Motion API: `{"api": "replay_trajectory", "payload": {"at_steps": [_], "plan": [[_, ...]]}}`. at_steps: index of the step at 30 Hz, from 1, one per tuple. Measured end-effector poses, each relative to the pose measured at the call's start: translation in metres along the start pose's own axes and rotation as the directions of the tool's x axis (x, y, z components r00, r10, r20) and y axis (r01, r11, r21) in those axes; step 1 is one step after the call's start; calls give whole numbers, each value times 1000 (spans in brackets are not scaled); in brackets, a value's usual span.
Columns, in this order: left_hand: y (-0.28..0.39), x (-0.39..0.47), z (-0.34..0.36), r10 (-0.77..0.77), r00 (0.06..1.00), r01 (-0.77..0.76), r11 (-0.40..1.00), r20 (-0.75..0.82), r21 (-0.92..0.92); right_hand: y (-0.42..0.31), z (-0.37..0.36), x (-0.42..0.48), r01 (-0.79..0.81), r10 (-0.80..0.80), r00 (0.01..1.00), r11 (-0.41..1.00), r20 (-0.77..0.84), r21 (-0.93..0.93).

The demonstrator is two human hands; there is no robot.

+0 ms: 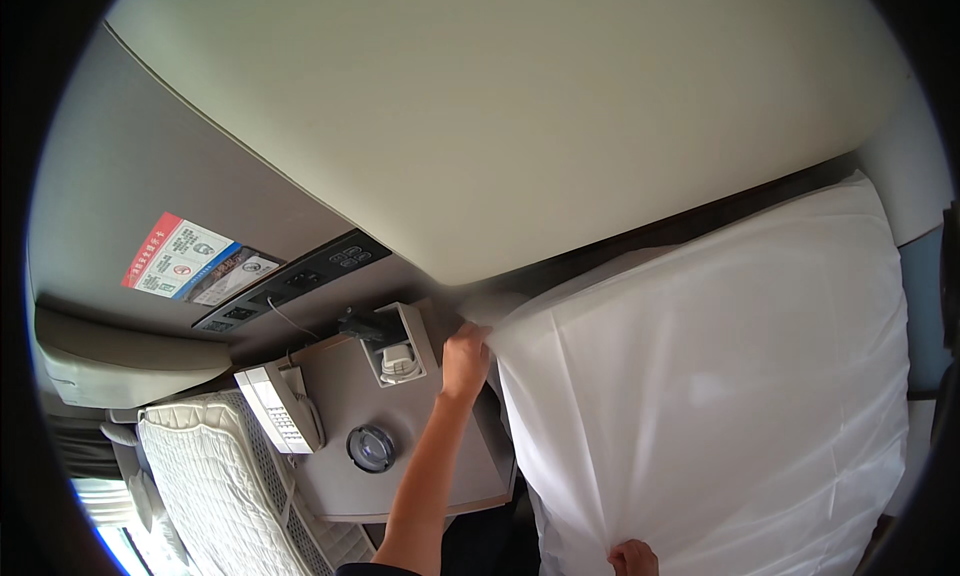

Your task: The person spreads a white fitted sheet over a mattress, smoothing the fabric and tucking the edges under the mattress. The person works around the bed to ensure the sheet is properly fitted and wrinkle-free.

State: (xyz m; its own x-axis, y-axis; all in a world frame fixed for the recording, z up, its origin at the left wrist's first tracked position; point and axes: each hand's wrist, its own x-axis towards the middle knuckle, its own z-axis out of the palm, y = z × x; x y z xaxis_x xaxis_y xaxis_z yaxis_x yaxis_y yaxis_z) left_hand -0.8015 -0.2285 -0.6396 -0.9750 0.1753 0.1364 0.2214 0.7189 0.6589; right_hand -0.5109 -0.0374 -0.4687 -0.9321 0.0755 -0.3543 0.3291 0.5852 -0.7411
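Note:
A white sheet [697, 366] lies over the bed at the right, with creases fanning across it. At the bed's far left corner, beside the headboard, my left hand [465, 358] grips the sheet's edge, and the cloth there is blurred. Lower in view, my right hand [634, 558] pinches the near side of the same sheet, pulling a fold taut up towards the left hand. Part of the right hand is cut off by the picture's lower rim.
Left of the bed stands a nightstand [337, 486] with a telephone [281, 411], a glass ashtray [370, 448] and a box holding chargers [401, 362]. A padded headboard [525, 125] rises behind the bed. Beyond sits another bed's quilted mattress [210, 463]. The wall carries a socket panel [300, 279].

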Motion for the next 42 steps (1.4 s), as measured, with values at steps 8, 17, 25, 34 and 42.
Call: {"api": "replay_trajectory", "payload": {"at_steps": [8,17,25,34,42], "plan": [[10,-15,-4,-28,1000,27,999,-14,-37,14,2,-10,-64,62,988,998,141,9],[2,-15,6,-129,992,129,970,-13,207,30,23,-16,-22,27,999,986,31,-164],[-42,-40,55,-343,922,370,917,180,-150,39,36,-13,-85,68,993,979,-97,-187],[-55,-111,142,-451,496,853,92,742,-513,38,49,-31,-18,-53,964,964,-259,-266],[-51,-147,148,-708,557,773,251,434,-582,48,68,-37,-81,20,930,985,-367,-150]]}}
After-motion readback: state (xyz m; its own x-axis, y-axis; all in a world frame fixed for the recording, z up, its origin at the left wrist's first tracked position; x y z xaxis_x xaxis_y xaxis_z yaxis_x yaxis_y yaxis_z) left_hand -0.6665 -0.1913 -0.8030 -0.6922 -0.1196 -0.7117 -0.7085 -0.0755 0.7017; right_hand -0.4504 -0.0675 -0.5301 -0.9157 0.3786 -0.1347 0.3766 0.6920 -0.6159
